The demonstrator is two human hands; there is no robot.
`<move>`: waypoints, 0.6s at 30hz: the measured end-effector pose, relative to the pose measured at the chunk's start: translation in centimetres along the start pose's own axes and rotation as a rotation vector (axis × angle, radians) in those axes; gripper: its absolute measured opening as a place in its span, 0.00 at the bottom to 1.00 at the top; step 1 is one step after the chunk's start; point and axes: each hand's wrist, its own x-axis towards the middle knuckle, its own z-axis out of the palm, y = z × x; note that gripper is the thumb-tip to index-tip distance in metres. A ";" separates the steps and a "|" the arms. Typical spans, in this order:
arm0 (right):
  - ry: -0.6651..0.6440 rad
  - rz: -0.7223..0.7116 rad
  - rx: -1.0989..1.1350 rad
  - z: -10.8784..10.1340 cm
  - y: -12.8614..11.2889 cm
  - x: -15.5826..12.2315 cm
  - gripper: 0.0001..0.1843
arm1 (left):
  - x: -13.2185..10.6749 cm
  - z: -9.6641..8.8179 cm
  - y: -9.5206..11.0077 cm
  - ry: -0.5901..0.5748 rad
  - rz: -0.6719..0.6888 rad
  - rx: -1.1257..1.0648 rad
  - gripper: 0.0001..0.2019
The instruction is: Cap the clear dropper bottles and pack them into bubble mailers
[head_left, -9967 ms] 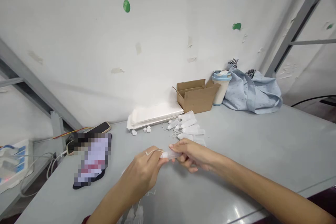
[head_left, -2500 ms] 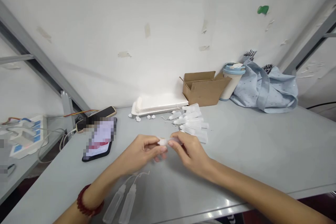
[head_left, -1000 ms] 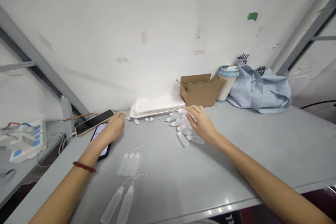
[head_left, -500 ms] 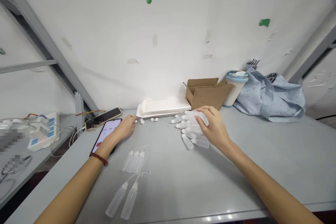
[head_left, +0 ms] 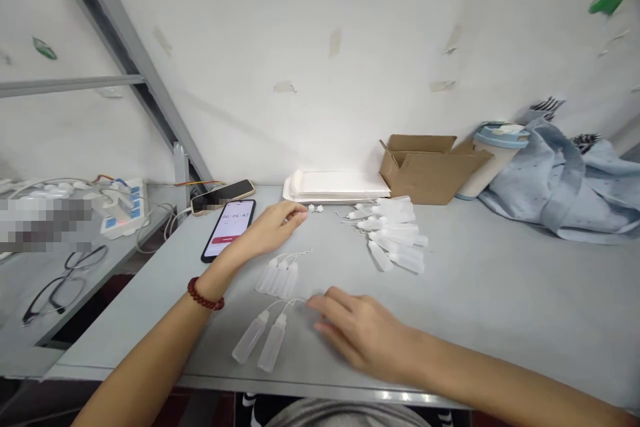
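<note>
My left hand (head_left: 274,227) is over the table, its fingers curled together beside two small white caps (head_left: 315,209). Whatever its fingertips pinch is hidden. Close to the front edge, my right hand (head_left: 363,333) has its fingers bent but apart, with no object visible in it. Its fingertips are by the thin bent tips of two clear plastic dropper bottles (head_left: 261,340); whether they touch is unclear. Behind these, several more bottles with thin tips (head_left: 278,277) lie in a row. A loose pile of clear bottles (head_left: 395,233) lies to the right.
A phone showing a timer (head_left: 230,230) and a second phone (head_left: 223,197) are at the left. White flat trays (head_left: 340,185), a cardboard box (head_left: 430,177), a lidded cup (head_left: 493,160) and a blue fabric bag (head_left: 555,180) line the back. A power strip (head_left: 125,210) and glasses (head_left: 63,283) lie further left.
My right hand has left the bottle pile and come forward and left to the front bottles. My left hand has shifted right, over the small caps. The head view has turned slightly.
</note>
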 end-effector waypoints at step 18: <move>-0.217 0.490 0.015 1.2 -4.2 5.5 0.25 | 0.1 1.6 0.4 0.056 -0.041 -0.396 0.16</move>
